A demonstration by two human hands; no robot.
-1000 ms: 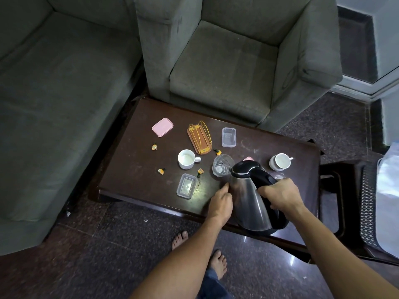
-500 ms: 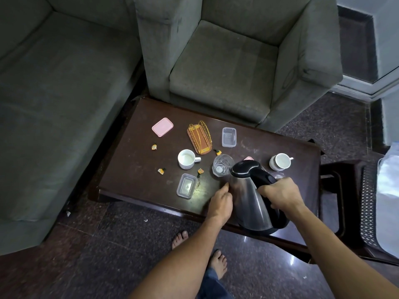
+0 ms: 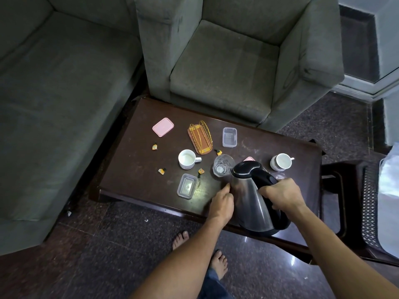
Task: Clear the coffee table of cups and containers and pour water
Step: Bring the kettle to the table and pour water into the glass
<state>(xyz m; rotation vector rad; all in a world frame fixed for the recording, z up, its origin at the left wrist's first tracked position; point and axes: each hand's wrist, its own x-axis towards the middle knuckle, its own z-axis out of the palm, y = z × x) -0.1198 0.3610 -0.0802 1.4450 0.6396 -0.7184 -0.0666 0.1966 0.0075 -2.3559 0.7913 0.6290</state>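
Setting: dark brown wooden coffee table point(image 3: 133, 169), hemmed in by a grey sofa point(image 3: 64, 104) and a grey armchair point(image 3: 224, 72).
Kettle: stainless steel electric kettle point(image 3: 248, 199) with black lid and handle, held tilted over the table's near edge, spout at the rim of the clear drinking glass point(image 3: 223, 168).
Grip: right hand point(image 3: 282, 194) wrapped firmly round the black handle.
Support: left hand point(image 3: 222, 203) uncurled, fingertips pressed against the steel side.
Pouring: judged just starting or under way; no stream discernible, glass level unreadable.
Clearing: judged not begun; white mug point(image 3: 186, 159), second white mug point(image 3: 280, 161), clear plastic container point(image 3: 186, 186), second clear plastic container point(image 3: 229, 137) and pink lid point(image 3: 163, 127) all on the table, plus an orange wire rack point(image 3: 199, 137) and small orange wrappers point(image 3: 160, 171).
Remaining: finishing the pour, setting the kettle down, removing cups and containers.
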